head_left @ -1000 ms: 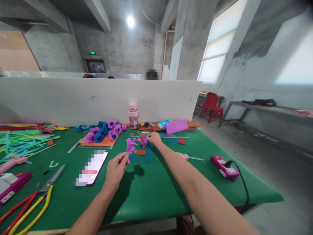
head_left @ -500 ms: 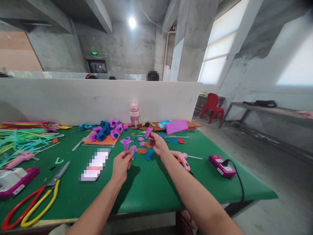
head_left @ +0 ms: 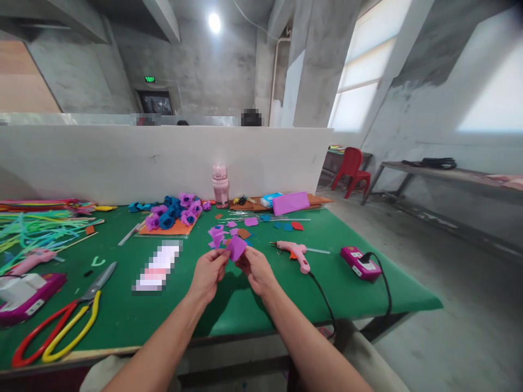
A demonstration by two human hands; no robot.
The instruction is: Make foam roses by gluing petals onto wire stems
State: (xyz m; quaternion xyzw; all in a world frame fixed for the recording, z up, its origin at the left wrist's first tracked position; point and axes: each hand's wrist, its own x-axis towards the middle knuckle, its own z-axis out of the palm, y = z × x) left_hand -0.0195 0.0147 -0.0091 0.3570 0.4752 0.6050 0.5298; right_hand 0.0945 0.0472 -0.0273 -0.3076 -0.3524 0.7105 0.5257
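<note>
Both my hands meet above the middle of the green table (head_left: 253, 305). My left hand (head_left: 208, 275) pinches a partly built purple foam flower (head_left: 216, 236) that rises above its fingers. My right hand (head_left: 255, 270) pinches a flat purple foam petal (head_left: 236, 247) and holds it against the flower. Loose purple, blue and orange foam pieces (head_left: 245, 233) lie on the table just beyond my hands.
A pink glue gun (head_left: 295, 252) lies right of my hands, its cord running off the front edge. A magenta power strip (head_left: 360, 263) sits further right. Finished purple and blue flowers (head_left: 174, 212) lie at the back, with scissors (head_left: 67, 321), a phone (head_left: 157, 267) and pipe cleaners (head_left: 28, 228) left.
My right hand picked a purple petal from the far pile and drew it back to my left hand, which raised the flower. The glue gun came into view.
</note>
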